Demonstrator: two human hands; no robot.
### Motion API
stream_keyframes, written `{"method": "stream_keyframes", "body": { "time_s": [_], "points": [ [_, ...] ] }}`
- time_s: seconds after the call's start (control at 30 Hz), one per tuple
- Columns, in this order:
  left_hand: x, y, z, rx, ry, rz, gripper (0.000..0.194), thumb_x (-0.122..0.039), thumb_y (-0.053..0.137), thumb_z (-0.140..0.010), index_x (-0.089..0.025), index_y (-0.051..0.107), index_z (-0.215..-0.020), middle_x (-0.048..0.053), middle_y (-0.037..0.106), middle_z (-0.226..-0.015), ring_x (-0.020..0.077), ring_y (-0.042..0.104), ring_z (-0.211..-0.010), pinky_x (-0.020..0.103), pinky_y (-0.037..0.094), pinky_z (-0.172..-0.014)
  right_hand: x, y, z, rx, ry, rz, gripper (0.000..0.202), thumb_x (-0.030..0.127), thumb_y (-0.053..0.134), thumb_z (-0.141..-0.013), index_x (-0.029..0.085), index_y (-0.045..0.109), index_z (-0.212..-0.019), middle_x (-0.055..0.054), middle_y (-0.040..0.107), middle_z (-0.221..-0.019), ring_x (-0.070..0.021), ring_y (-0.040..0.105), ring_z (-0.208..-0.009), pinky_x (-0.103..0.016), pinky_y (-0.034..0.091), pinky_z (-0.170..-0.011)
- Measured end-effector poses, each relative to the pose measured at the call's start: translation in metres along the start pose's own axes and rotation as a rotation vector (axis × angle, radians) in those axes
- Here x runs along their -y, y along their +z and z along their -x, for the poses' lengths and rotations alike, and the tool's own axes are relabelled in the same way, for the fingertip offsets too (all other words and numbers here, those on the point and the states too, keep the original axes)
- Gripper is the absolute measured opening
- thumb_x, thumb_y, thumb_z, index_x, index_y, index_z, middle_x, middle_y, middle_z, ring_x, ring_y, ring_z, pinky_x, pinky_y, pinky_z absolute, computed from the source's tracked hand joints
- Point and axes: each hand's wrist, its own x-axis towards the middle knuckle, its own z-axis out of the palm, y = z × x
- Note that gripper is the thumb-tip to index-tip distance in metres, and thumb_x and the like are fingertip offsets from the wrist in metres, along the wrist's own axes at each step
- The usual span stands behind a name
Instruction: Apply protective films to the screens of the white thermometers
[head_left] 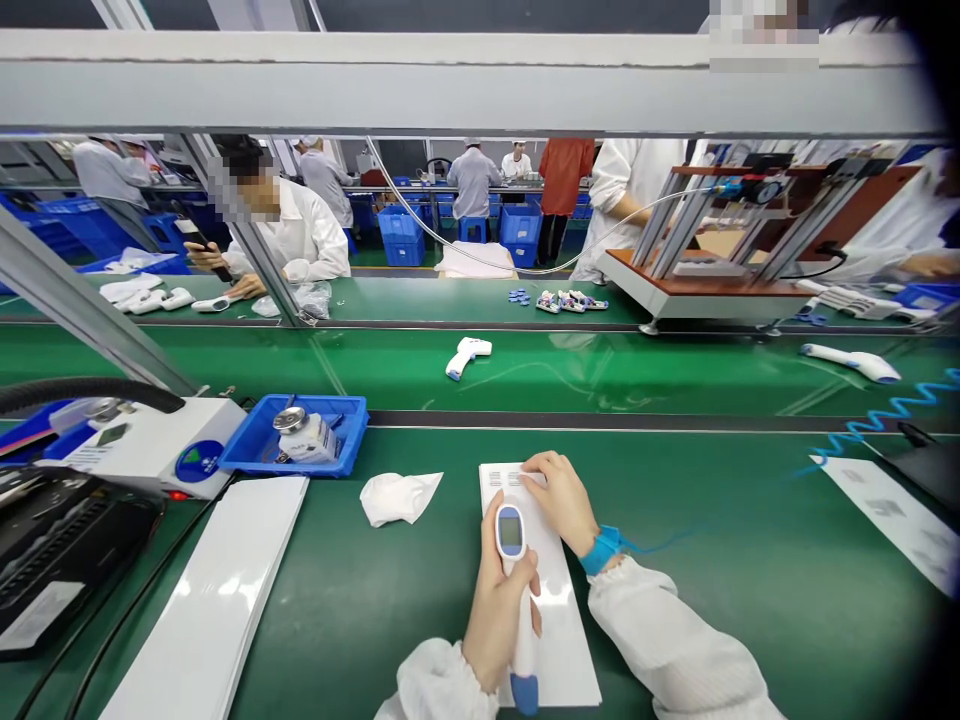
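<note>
My left hand is wrapped round a white and blue forehead thermometer, its small grey display facing up. Under it lies a white sheet of labels with small printed marks near its far end. At that far end, the bent fingers of my right hand touch the sheet with their tips close together; whether a label is pinched between them is too small to tell. A blue wrist strap with a thin cord circles my right wrist.
Left of my hands are a crumpled white wipe, a stack of white sheets and a blue tray holding a dispenser bottle. Thermometers lie on the green belt ahead. Across it, a person handles parts.
</note>
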Motion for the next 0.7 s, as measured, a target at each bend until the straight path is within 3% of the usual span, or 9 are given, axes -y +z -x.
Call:
{"method": "stream_keyframes", "body": {
  "time_s": [0.2, 0.7],
  "points": [
    [0.002, -0.011, -0.019, -0.021, 0.117, -0.138, 0.069, -0.030, 0.050, -0.090, -0.030, 0.010, -0.147, -0.005, 0.047, -0.074, 0.0058, 0.037, -0.041, 0.019, 0.040, -0.039, 0.004, 0.004, -0.001, -0.008, -0.028, 0.000, 0.016, 0.020, 0.051, -0.088, 0.019, 0.067, -0.092, -0.007, 0.066, -0.103, -0.0257, 0.053, -0.098, -0.041, 0.040, -0.087],
    [0.012, -0.012, -0.027, -0.065, 0.134, -0.152, 0.067, -0.027, 0.047, -0.091, -0.032, 0.010, -0.148, -0.004, 0.049, -0.078, 0.0038, 0.036, -0.038, 0.019, 0.040, -0.037, -0.005, 0.013, -0.021, -0.007, -0.041, -0.105, 0.018, 0.017, 0.054, -0.084, 0.022, 0.069, -0.076, -0.004, 0.070, -0.093, -0.0210, 0.061, -0.087, -0.034, 0.045, -0.081]
  ]
}}
